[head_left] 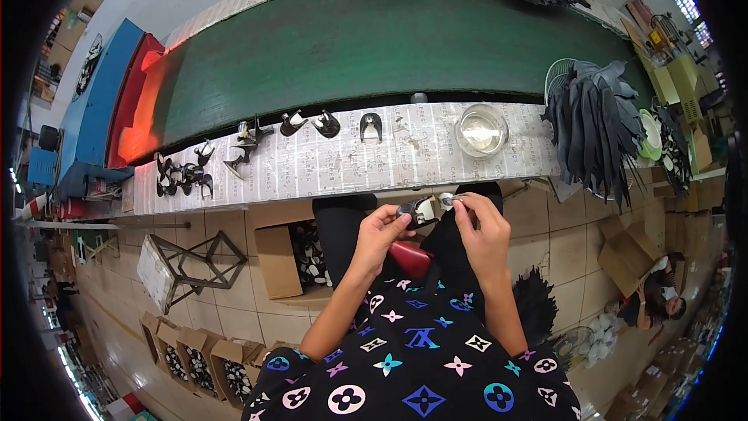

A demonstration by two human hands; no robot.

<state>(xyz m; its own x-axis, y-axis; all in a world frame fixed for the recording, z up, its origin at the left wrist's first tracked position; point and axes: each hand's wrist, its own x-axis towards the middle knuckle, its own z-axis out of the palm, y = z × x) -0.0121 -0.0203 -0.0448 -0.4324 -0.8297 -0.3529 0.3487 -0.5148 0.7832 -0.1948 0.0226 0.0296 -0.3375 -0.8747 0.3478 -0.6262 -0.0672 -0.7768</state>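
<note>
Above my lap, at the near edge of the bench, my left hand [380, 231] grips a black and white curved piece [421, 213], which looks like a shoe heel part. Close beside it, my right hand [483, 228] pinches a small whitish piece [446, 201]; its kind is too small to make out. On the bench stand more such curved pieces, one alone [372, 128] and a pair [310, 124] to its left. A round clear bowl [481, 132] with pale contents sits in front of my right hand.
Beyond the paper-covered bench [335, 164] runs a green conveyor belt [374, 47] from a blue and red machine [109, 93]. Black strips [596, 125] hang over a basket at right. A metal stool [183, 265] and cartons [276, 261] stand on the floor; a person [658, 300] is at lower right.
</note>
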